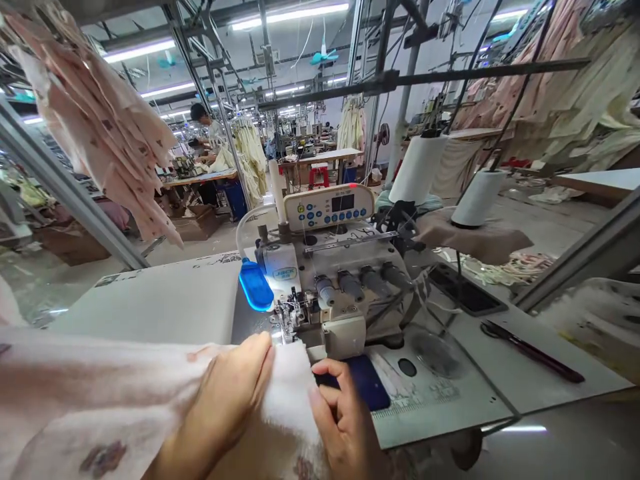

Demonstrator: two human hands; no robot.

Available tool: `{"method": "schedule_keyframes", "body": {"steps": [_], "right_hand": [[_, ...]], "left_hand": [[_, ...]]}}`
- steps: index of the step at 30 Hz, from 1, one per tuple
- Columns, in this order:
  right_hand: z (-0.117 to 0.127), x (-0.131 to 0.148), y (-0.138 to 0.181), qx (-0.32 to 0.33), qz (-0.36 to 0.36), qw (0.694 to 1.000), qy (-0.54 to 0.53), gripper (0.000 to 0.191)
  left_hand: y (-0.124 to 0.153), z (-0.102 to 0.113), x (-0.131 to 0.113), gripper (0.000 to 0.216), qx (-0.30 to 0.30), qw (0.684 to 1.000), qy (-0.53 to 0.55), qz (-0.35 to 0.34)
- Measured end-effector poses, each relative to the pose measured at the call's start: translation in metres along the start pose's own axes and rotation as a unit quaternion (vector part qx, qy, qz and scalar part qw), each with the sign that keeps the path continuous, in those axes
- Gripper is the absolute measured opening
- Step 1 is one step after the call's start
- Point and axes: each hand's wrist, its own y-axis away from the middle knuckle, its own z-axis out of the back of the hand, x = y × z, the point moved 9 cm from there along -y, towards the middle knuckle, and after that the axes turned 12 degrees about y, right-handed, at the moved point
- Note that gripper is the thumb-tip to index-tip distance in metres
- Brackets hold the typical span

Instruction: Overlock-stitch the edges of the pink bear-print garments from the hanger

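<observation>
A pale pink printed fabric (pixel 90 393) lies across the table in front of me, its white edge at the presser foot (pixel 289 319) of a cream overlock sewing machine (pixel 340 280). My left hand (pixel 227 400) lies flat on the fabric, fingertips just short of the foot. Just to its right, my right hand (pixel 340 417) pinches the fabric's right edge beside the machine's front cover. A blue lamp (pixel 255 285) lights the needle area.
Two white thread cones (pixel 419 167) stand behind the machine. A dark pair of scissors (pixel 533 350) lies on the table's right side. Pink garments (pixel 95 113) hang at upper left. Another person (pixel 204 127) works at a far table.
</observation>
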Motion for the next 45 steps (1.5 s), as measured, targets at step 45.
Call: {"method": "schedule_keyframes", "body": {"steps": [45], "right_hand": [[0.002, -0.005, 0.046, 0.136, -0.105, 0.985, -0.005, 0.025]], "left_hand": [[0.104, 0.006, -0.049, 0.015, -0.316, 0.899, 0.217, -0.21]]}}
